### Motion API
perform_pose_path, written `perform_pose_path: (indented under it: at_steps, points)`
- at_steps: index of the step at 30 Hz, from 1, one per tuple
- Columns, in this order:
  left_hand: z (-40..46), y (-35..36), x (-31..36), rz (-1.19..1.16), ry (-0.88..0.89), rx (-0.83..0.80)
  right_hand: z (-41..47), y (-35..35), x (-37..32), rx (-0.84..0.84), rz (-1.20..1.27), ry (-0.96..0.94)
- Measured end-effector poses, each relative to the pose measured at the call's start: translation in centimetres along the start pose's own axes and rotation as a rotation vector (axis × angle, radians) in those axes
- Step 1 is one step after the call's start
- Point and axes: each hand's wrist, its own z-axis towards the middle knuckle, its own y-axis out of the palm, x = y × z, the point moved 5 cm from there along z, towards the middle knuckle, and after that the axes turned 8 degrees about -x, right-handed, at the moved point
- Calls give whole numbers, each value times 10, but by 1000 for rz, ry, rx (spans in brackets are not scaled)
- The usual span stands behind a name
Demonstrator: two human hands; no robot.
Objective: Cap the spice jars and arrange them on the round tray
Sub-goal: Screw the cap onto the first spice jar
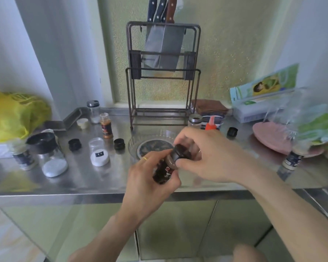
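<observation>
Both my hands meet above the counter edge: left hand [150, 178] grips the dark spice jar [164, 172] tilted steady, so right hand [203, 157] fingertips can twist its black cap [180, 153] on.

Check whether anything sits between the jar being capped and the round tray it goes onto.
Nothing visible does. The left hand holds the dark jar while the right hand holds its cap, just in front of the tray. The tray's visible part holds nothing; the hands hide its right side.
</observation>
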Motion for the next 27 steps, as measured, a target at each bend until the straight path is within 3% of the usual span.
perform_pose_path:
  at_steps: [10,19,27]
  points:
    - [12,23,-10,-30,-16,-30,1,-1,29,20,-16,88]
    - [15,31,-18,-57,-26,-32,4,13,42,39,125,37]
    - [19,36,-20,-82,-13,4,0,14,49,210,229,37]
